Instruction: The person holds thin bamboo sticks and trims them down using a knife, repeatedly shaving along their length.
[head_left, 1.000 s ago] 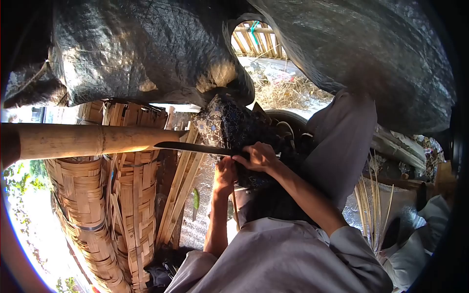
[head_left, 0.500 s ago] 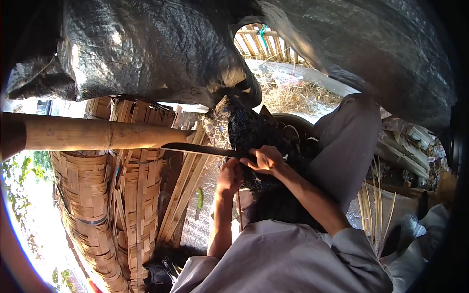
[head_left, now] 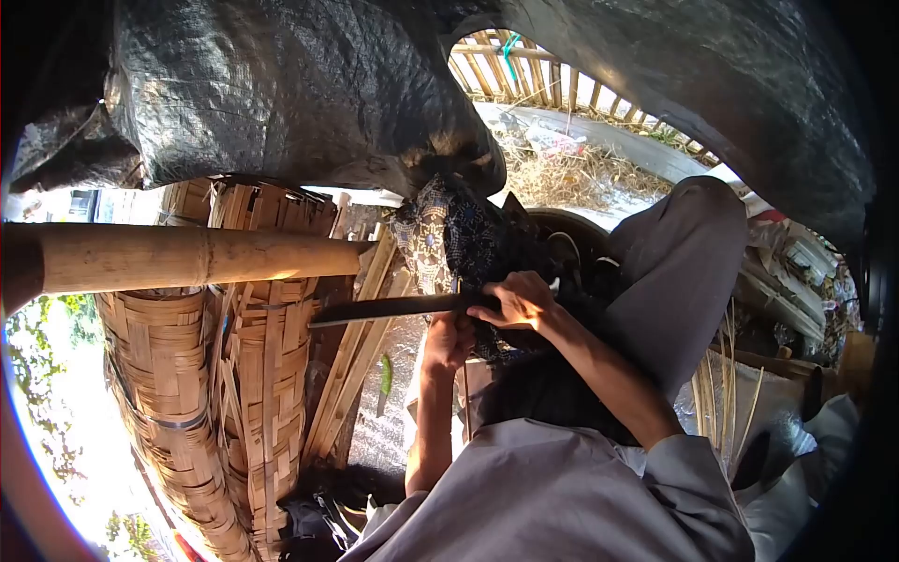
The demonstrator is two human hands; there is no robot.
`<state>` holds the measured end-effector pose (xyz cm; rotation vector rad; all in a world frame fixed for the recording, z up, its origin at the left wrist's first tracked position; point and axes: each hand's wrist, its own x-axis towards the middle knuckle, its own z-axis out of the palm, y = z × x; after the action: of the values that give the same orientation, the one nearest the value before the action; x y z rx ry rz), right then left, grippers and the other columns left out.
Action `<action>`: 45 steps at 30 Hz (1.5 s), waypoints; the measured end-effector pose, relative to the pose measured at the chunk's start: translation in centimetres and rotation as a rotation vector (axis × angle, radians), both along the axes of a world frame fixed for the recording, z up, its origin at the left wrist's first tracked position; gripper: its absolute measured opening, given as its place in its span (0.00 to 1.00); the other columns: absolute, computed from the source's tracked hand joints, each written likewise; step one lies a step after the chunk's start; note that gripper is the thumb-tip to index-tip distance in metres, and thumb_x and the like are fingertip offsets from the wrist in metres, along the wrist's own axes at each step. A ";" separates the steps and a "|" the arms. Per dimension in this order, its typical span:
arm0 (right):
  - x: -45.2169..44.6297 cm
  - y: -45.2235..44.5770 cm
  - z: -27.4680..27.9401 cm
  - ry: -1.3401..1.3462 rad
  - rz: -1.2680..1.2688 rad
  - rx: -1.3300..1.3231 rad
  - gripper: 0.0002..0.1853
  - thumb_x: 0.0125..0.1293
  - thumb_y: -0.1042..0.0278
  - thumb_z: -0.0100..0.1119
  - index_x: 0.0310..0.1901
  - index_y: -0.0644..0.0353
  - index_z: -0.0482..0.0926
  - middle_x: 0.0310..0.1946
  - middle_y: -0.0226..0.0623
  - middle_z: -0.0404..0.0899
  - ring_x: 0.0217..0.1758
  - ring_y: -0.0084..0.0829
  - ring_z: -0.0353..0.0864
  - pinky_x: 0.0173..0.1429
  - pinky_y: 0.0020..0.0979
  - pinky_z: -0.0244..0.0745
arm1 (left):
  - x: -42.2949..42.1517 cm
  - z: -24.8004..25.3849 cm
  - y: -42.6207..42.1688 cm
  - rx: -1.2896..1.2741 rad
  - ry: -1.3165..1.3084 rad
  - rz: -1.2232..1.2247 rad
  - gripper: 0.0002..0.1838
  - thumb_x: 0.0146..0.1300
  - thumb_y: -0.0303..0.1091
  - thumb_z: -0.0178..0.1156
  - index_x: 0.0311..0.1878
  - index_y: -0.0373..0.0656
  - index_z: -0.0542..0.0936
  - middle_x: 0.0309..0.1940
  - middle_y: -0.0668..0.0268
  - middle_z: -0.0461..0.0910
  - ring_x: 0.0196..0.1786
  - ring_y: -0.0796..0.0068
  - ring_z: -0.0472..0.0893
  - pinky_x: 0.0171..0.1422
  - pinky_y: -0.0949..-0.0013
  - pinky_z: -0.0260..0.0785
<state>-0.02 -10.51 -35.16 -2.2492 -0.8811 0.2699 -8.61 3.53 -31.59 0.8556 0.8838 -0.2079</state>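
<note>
Beneath dark tarpaulin (head_left: 281, 103), the long knife (head_left: 393, 308), clasped in the right hand (head_left: 520, 300), has just dipped its tip, seemingly squaring to the thin strip (head_left: 466, 398) the left hand (head_left: 448, 341) clenches.

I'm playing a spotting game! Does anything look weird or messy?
One small green thing looks odd: its bright colour stands out beside the leaning strips. I can't tell what it is. Loose straw farther off looks messy. I see no damage on the knife.

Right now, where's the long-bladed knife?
In the head view, the long-bladed knife is in the right hand, pointing toward picture left, just above the left hand and below the bamboo pole.
</note>
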 end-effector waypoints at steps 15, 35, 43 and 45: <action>2.1 -1.0 -2.5 0.497 -0.175 0.138 0.34 0.61 0.34 0.44 0.28 0.64 0.80 0.29 0.55 0.78 0.40 0.53 0.77 0.44 0.45 0.73 | -1.7 4.4 -0.6 0.015 -0.142 -0.148 0.13 0.69 0.41 0.48 0.28 0.48 0.69 0.14 0.80 0.56 0.13 0.90 0.53 0.15 0.81 0.42; -0.5 -0.9 0.1 0.020 -0.055 0.164 0.22 0.57 0.42 0.56 0.27 0.56 0.79 0.11 0.43 0.72 0.20 0.46 0.77 0.26 0.42 0.73 | 0.6 -0.4 -0.4 0.214 -0.102 -0.115 0.13 0.68 0.36 0.48 0.26 0.45 0.70 0.14 0.78 0.59 0.14 0.88 0.56 0.16 0.80 0.47; -0.5 -0.4 -1.2 -0.051 -0.053 0.030 0.26 0.55 0.35 0.54 0.25 0.55 0.80 0.12 0.44 0.74 0.19 0.44 0.78 0.26 0.38 0.75 | 0.6 -1.1 -0.5 0.356 -0.058 -0.188 0.13 0.67 0.37 0.47 0.25 0.49 0.70 0.14 0.79 0.61 0.13 0.87 0.58 0.15 0.80 0.49; -0.8 0.3 -1.4 0.037 -0.183 0.013 0.28 0.54 0.33 0.53 0.24 0.54 0.80 0.13 0.44 0.75 0.20 0.43 0.79 0.26 0.38 0.75 | 0.8 -1.4 -0.6 0.403 -0.065 -0.195 0.14 0.68 0.39 0.47 0.24 0.49 0.70 0.13 0.78 0.61 0.13 0.86 0.59 0.15 0.80 0.49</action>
<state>-0.78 -10.16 -36.56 -2.2876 -0.6500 0.2202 -7.82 2.88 -32.98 1.3196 0.7924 -0.1724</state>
